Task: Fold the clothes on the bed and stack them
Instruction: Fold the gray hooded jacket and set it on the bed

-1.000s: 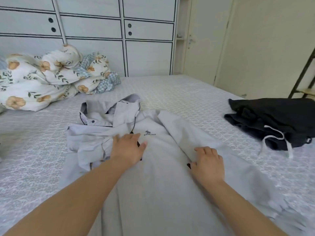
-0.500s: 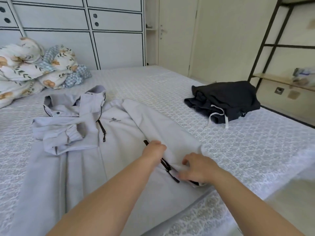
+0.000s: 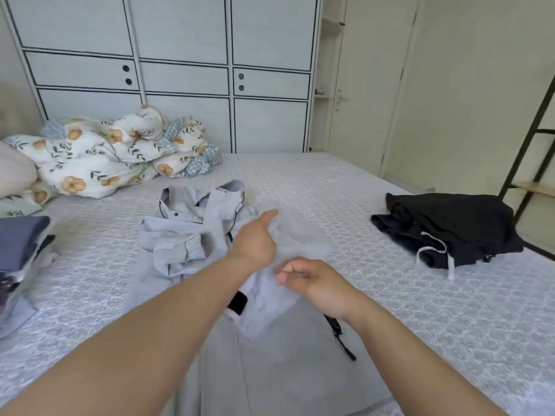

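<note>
A light grey zip jacket [image 3: 270, 364] lies face up on the bed [image 3: 420, 325], hood toward the wardrobe, its left sleeve folded over the chest. Both hands hold its right sleeve [image 3: 264, 307] raised over the jacket's front; the fabric is motion-blurred. My left hand [image 3: 255, 244] grips the sleeve higher up, with the thumb pointing away. Lower down, near the cuff, my right hand [image 3: 309, 280] pinches it with curled fingers. A black garment [image 3: 468, 223] with a white drawstring lies crumpled at the right. A stack of folded clothes [image 3: 21, 244] sits at the left edge.
A bunched floral duvet [image 3: 105, 157] and a pillow [image 3: 12, 172] fill the far left corner of the bed. White wardrobe doors [image 3: 180, 85] stand behind. A black shelf frame [image 3: 528, 151] rises at the right, past the bed's edge.
My hands have picked the jacket's right sleeve up off the bed and carried it left over the jacket's front. The view has swung back to the left.
</note>
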